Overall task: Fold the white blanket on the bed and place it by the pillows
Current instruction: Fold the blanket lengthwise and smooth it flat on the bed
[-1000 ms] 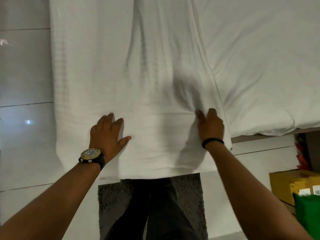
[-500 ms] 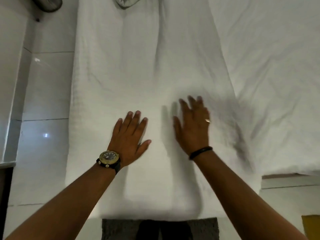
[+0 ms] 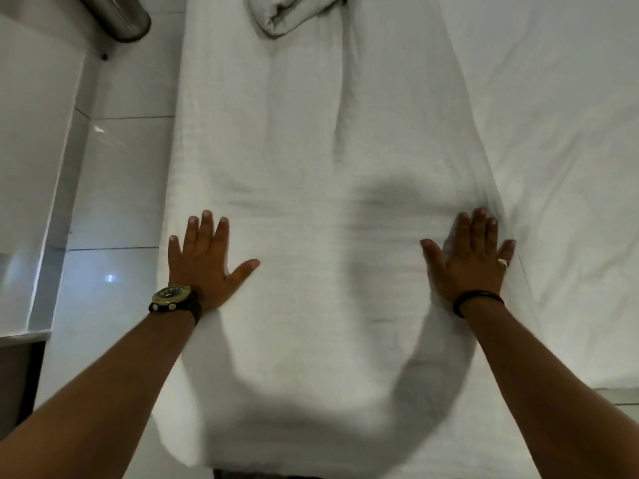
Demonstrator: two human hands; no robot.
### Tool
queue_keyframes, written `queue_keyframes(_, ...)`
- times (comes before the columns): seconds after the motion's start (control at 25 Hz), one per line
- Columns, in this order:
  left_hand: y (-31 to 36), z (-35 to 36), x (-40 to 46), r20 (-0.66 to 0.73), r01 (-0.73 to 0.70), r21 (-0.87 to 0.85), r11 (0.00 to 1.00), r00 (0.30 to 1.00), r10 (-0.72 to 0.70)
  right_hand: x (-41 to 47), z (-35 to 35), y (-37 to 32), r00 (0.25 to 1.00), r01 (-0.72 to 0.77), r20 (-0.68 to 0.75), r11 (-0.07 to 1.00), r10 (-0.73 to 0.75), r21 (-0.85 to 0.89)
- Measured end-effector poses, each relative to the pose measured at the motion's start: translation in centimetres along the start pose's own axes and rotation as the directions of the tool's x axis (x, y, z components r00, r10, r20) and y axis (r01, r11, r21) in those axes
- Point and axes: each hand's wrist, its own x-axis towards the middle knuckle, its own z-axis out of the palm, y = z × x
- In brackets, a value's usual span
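Hands moved apart: left hand (image 3: 204, 261), right hand (image 3: 472, 261) flat, fingers spread, pressing white blanket (image 3: 311, 167).

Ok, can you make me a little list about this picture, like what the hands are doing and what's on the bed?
left hand: flat, fingers spread, pressing on the white blanket
right hand: flat, pressing near the blanket's right edge
blanket: long folded strip running up the bed, some creases
far end: bunched white cloth
left wrist: watch
right wrist: black band
floor: shiny white tiles
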Motion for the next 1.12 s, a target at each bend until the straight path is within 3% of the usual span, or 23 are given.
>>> queue_keyframes(0.08, 1.3, 0.0, -0.5, -0.042, -0.024, 0.008, 1.0, 0.999, 0.024, -1.3, -0.6, -3.3, 0.997, 0.01, -0.075, 0.999, -0.007, 0.042)
queue_keyframes(0.12, 3.2, 0.3, -0.5, -0.07, -0.1, -0.008, 0.995, 0.993, 0.099, -2.1, -0.3, -6.3, 0.985, 0.138, -0.118, 0.987, -0.127, 0.083)
queue_keyframes(0.2, 7.9, 1.1, 0.0, -0.123, -0.346, -0.022, 0.938, 0.932, 0.341, -3.5, 1.3, -12.7, 0.885, 0.45, -0.177, 0.888, -0.43, 0.096)
queue_keyframes(0.28, 10.2, 1.0, 4.0, -0.161, -0.491, 0.048, 0.87, 0.856, 0.492, -0.2, 1.7, -15.0, 0.817, 0.57, -0.134, 0.821, -0.561, 0.031)
queue_keyframes(0.36, 8.3, -0.2, 9.9, -0.187, -0.419, 0.108, 0.902, 0.882, 0.432, 5.7, 1.2, -11.5, 0.867, 0.482, -0.105, 0.874, -0.486, -0.061)
queue_keyframes(0.48, 2.8, -1.6, 15.3, -0.176, -0.148, 0.083, 0.986, 0.971, 0.161, 11.3, -0.9, -4.3, 0.954, 0.283, -0.067, 0.95, -0.293, -0.129)
queue_keyframes(0.6, 2.7, -2.0, 15.8, -0.179, -0.076, 0.075, 0.994, 0.98, 0.088, 11.4, -2.3, -7.0, 0.961, 0.245, -0.11, 0.967, -0.252, -0.075)
queue_keyframes(0.68, 5.2, -2.2, 15.9, -0.219, -0.199, 0.084, 0.976, 0.952, 0.213, 11.2, -2.4, -12.9, 0.882, 0.429, -0.217, 0.904, -0.418, 0.002)
queue_keyframes(0.72, 6.2, -2.3, 16.7, -0.235, -0.311, 0.119, 0.943, 0.914, 0.331, 11.8, -2.3, -15.9, 0.798, 0.564, -0.244, 0.826, -0.551, -0.019)
queue_keyframes(0.76, 6.8, -2.5, 18.2, -0.246, -0.397, 0.156, 0.904, 0.871, 0.425, 13.2, -2.2, -18.1, 0.723, 0.661, -0.203, 0.747, -0.66, -0.075)
queue_keyframes(0.8, 6.9, -2.8, 20.1, -0.235, -0.41, 0.167, 0.897, 0.867, 0.44, 15.5, -2.4, -19.2, 0.702, 0.689, -0.13, 0.714, -0.7, -0.125)
queue_keyframes(0.84, 6.5, -3.2, 22.0, -0.224, -0.346, 0.143, 0.927, 0.901, 0.371, 18.3, -2.6, -18.9, 0.744, 0.646, -0.08, 0.744, -0.664, -0.17)
queue_keyframes(0.96, 3.8, -3.7, 26.3, -0.212, -0.038, 0.088, 0.995, 0.976, 0.056, 26.0, -3.3, -14.3, 0.883, 0.41, -0.147, 0.886, -0.445, -0.218)
queue_keyframes(1.12, 3.8, -4.0, 27.9, -0.219, -0.028, 0.05, 0.998, 0.975, 0.038, 27.6, -3.3, -13.7, 0.891, 0.372, -0.198, 0.907, -0.409, -0.197)
